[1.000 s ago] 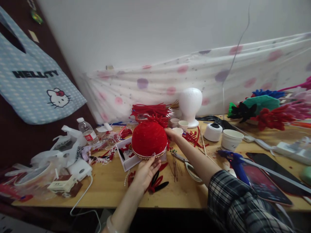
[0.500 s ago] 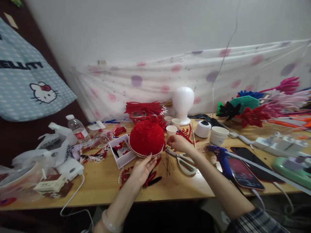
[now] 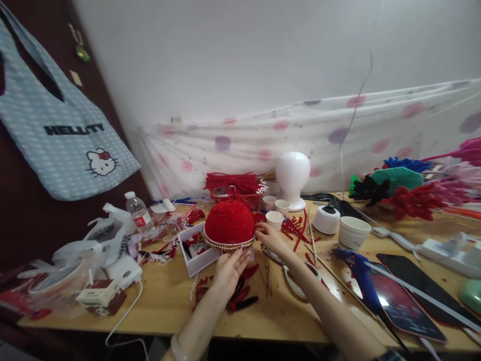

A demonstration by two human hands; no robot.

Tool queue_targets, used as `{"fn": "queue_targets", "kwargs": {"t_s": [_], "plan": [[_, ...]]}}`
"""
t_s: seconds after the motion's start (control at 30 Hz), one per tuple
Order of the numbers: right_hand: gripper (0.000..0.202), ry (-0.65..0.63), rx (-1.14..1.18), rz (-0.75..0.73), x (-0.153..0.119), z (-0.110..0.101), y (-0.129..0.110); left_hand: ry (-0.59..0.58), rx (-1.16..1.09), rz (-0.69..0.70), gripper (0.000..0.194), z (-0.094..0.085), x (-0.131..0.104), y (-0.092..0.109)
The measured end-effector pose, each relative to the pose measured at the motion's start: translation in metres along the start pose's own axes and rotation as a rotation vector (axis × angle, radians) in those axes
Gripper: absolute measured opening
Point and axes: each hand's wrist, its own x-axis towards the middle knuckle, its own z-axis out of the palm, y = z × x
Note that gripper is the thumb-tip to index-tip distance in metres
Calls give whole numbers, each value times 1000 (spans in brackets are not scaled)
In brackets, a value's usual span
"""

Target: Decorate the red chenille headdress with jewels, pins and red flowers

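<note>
A red domed hat (image 3: pixel 230 223) with a string of pearls around its rim stands in front of me, with a wire loop showing above its top. My left hand (image 3: pixel 231 268) is closed on the near rim, fingertips at the pearl edging. At the right side of the rim is my right hand (image 3: pixel 271 239), its fingers loosely apart and close to the edge; whether they touch it is hard to see. Below my right wrist lie scissors (image 3: pixel 296 281), partly covered by the forearm. A white box (image 3: pixel 199 261) of small parts sits left of the hat.
Behind stand a white foam head (image 3: pixel 293 180), paper cups (image 3: pixel 274 219) and a red basket (image 3: pixel 248 201) with red stems. To the right lie a blue glue gun (image 3: pixel 358 276) and a phone (image 3: pixel 404 306). A bottle (image 3: pixel 138 213) and plastic bags (image 3: pixel 108 225) are left.
The hat has tipped to sit more level, its pearl rim lower and flatter. My right hand has gone from a curled shape to looser fingers beside the rim. My view has shifted.
</note>
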Motion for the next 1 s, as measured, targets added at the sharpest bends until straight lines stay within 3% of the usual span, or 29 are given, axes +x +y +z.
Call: {"fn": "queue_targets", "kwargs": {"t_s": [0.23,0.37,0.43,0.6,0.67,0.77,0.9,1.0], "plan": [[33,28,29,14,-4,6,22,-76,234,-21,9,-8,-10,-3],[32,20,-30,35,-8,3,16,-209,505,-63,16,-23,-26,18],[28,26,-83,37,-14,-4,10,-213,646,22,18,-31,-31,34],[13,123,-303,61,-48,-38,-5,22,898,533,27,-43,-21,71],[13,129,-415,102,-61,-49,-8,84,982,652,33,-47,-9,76],[20,58,-543,200,-73,-50,-9,113,1096,707,43,-56,12,70],[18,-59,-648,323,-70,-32,-7,162,1285,737,54,-73,24,56],[21,-129,-672,402,-64,-23,-5,221,1322,614,56,-79,19,51]]}}
